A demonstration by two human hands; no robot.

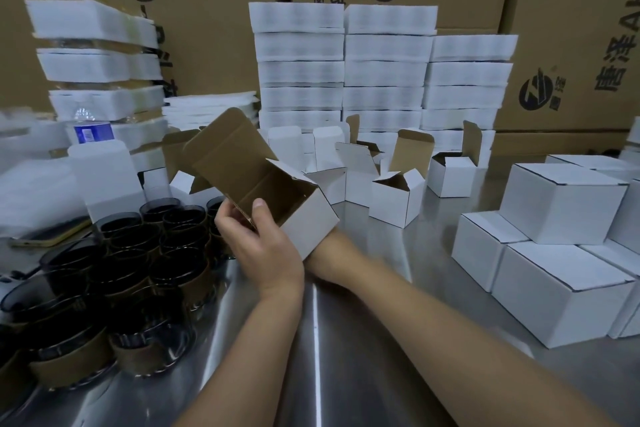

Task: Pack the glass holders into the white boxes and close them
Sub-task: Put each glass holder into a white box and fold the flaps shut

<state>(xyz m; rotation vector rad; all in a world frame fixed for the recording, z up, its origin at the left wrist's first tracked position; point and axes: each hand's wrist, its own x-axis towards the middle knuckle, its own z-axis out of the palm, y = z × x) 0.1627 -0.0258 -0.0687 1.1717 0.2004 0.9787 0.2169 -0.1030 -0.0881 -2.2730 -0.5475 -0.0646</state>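
Open white cardboard box with brown interior [311,222] is held tilted above the steel table [346,340], centre. Left hand [258,246] grips its near rim, thumb inside. Right hand is hidden behind the box; its grasp cannot be told. Dark glass holders with brown sleeves [173,270] stand near left, just beside the left hand.

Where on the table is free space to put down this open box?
Bare steel table lies near you, between the glass holders at left and the stacked closed boxes at right. Farther back, the open boxes crowd it.

Warehouse packing station: stacked shipping cartons [214,28], steel table [363,340], foam stacks [384,62].
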